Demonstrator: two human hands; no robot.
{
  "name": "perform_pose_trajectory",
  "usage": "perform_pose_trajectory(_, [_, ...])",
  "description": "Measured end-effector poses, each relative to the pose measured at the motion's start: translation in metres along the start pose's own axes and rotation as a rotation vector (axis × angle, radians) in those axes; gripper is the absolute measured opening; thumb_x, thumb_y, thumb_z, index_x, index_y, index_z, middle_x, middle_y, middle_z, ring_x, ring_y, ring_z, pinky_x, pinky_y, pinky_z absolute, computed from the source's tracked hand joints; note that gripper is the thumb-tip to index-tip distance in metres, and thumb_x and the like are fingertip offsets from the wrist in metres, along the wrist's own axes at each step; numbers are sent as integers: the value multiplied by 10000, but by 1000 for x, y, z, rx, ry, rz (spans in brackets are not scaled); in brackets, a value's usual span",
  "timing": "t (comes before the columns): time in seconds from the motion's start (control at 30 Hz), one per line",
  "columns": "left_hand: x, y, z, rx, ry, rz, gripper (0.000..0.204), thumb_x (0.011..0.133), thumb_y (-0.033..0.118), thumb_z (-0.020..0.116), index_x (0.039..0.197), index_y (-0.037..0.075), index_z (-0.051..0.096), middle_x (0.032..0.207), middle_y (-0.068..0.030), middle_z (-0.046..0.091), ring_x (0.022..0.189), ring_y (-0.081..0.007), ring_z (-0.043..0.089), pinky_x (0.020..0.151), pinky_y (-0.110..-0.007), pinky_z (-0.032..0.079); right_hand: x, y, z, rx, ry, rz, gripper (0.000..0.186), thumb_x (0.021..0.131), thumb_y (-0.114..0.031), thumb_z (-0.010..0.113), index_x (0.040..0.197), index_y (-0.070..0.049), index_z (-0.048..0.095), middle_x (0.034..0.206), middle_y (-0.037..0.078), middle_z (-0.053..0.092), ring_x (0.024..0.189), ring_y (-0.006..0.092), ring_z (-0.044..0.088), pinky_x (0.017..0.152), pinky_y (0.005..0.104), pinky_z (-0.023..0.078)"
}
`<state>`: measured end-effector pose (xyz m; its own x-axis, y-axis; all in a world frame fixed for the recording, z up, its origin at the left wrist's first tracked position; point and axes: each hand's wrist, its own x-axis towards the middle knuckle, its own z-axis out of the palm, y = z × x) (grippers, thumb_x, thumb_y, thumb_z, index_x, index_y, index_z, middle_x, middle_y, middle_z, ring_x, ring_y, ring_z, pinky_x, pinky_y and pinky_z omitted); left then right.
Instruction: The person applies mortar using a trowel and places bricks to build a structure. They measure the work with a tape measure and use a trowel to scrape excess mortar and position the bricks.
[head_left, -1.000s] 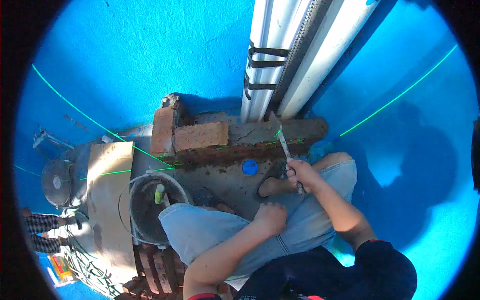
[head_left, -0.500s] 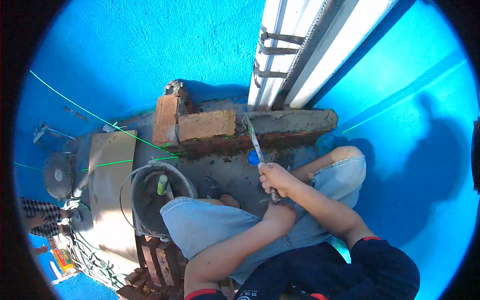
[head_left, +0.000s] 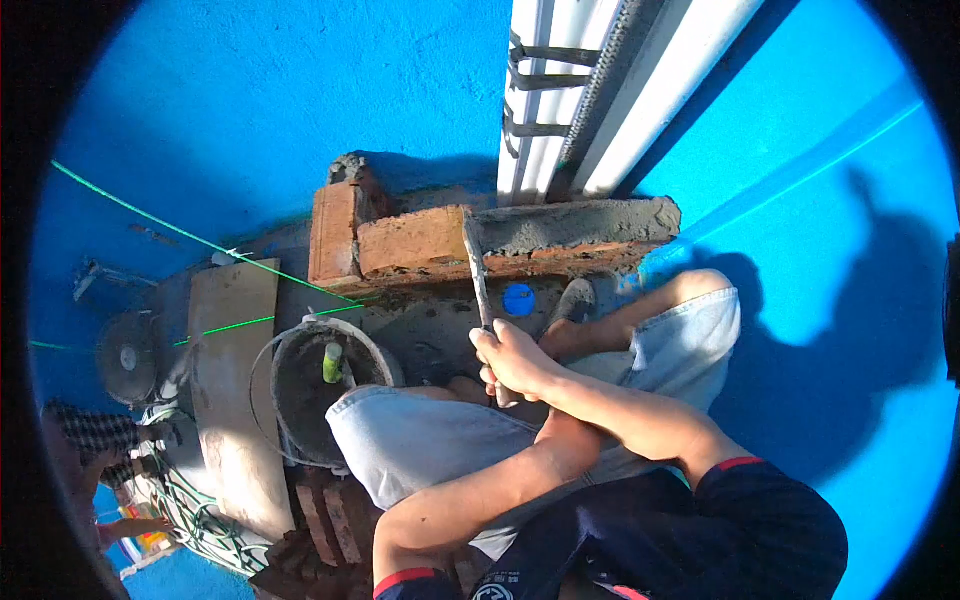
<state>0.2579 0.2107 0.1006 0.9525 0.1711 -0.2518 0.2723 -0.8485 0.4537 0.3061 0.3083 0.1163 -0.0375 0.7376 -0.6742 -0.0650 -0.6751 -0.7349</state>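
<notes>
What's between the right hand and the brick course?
In the head view, the long tool in the right hand spans it, over floor with a round blue patch.

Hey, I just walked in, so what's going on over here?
A person's right hand grips a long, narrow tool, its tip by the right end of an orange brick, where grey mortar begins along the low brick wall. The left hand is mostly hidden behind the right forearm. A bucket with a green-handled tool in it stands by the left knee. At the far left, another person in checked clothing is partly in view.
</notes>
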Motion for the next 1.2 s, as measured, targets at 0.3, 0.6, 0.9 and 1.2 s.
perform_pose_trajectory(0.3, [-91,15,-58,-541,582,-2,248,863,188,630,1038,16,602,998,-161,619,931,-337,612,798,-437,499,-37,12,-98,174,-110,-306,345,1011,-423,467,782,-168,430,552,-35,396,365,75,377,318,252,314])
perform_pose_trajectory(0.6, [-234,66,5,-658,1573,-1021,148,908,107,626,834,-20,642,769,-131,620,731,-261,609,690,-339,485,-3,49,-168,134,139,-261,388,1005,-459,478,734,-187,419,539,-64,324,360,60,306,288,244,257])
perform_pose_trajectory(0.9, [-344,-18,150,273,794,-1852,659,749,154,740,1307,7,421,1257,-203,490,1176,-381,482,985,-464,410,-19,55,-147,225,137,-123,338,996,-453,501,783,-193,473,576,-63,353,420,65,323,359,253,263])
perform_pose_trajectory(1.2, [-376,-30,129,-177,833,-1893,417,645,219,828,976,59,631,994,-133,672,968,-294,643,868,-405,517,-29,53,-137,293,180,-57,337,992,-458,506,785,-198,452,566,-60,340,415,83,294,372,265,257])
